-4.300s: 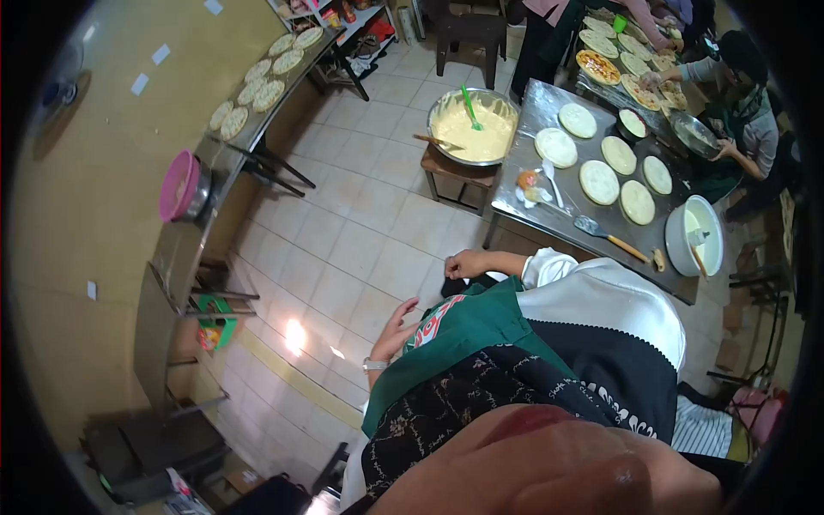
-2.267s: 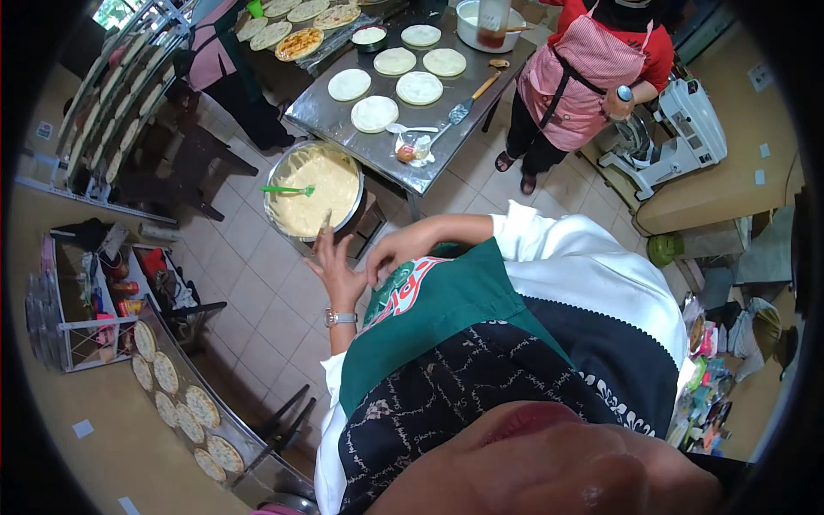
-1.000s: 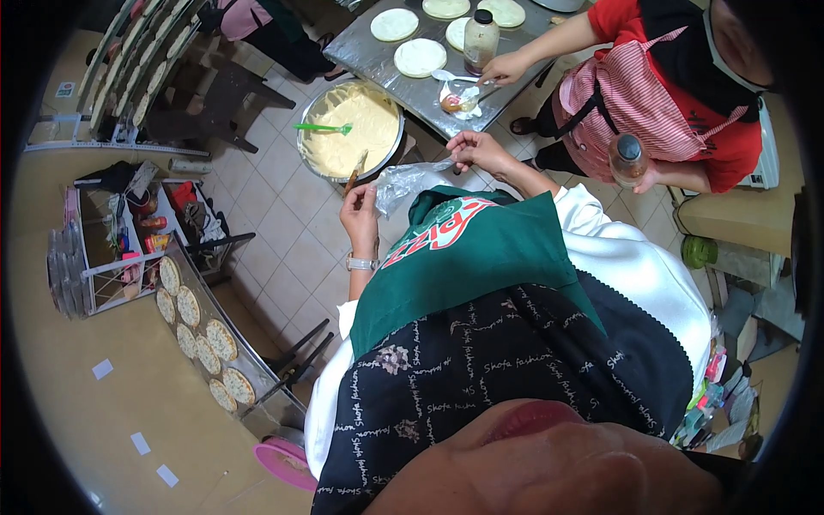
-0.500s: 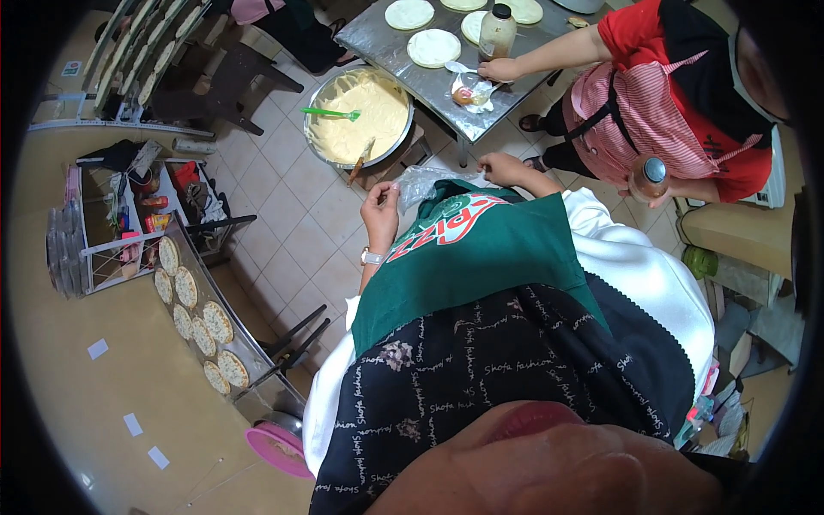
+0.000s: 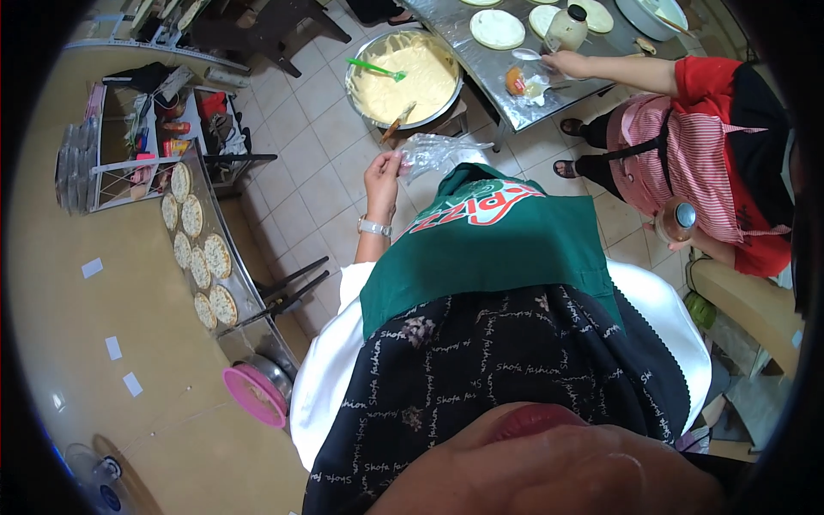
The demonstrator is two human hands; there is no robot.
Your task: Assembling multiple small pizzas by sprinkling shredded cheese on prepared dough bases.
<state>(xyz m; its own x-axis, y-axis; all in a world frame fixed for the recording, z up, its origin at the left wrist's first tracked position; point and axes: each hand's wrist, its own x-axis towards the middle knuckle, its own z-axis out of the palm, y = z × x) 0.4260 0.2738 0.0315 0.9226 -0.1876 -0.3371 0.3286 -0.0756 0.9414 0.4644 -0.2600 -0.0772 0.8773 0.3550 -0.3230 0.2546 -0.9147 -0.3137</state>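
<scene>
My left hand (image 5: 381, 178), with a watch on its wrist, is closed on the edge of a clear plastic bag (image 5: 439, 154). The crumpled bag stretches out to the right in front of my green apron (image 5: 498, 245). My right hand does not show; the apron and white sleeve are where its arm would be. Just beyond the bag stands a large metal bowl (image 5: 350, 101) of pale yellow mixture (image 5: 408, 81). A green-handled utensil (image 5: 376, 69) lies in it, and a wooden-handled tool (image 5: 397, 122) leans over its near rim.
At the right, a person in a striped apron (image 5: 639, 163) holds a jar (image 5: 675, 221) and reaches over the metal table (image 5: 481, 73) with dough rounds (image 5: 498, 29). Topped rounds (image 5: 217, 256) lie on a tray at left. A pink basin (image 5: 253, 396) stands nearby.
My right hand, earlier at the bag's right side, has gone out of sight. My left hand still holds the bag. The view has shifted, so the bowl and table appear higher and farther right.
</scene>
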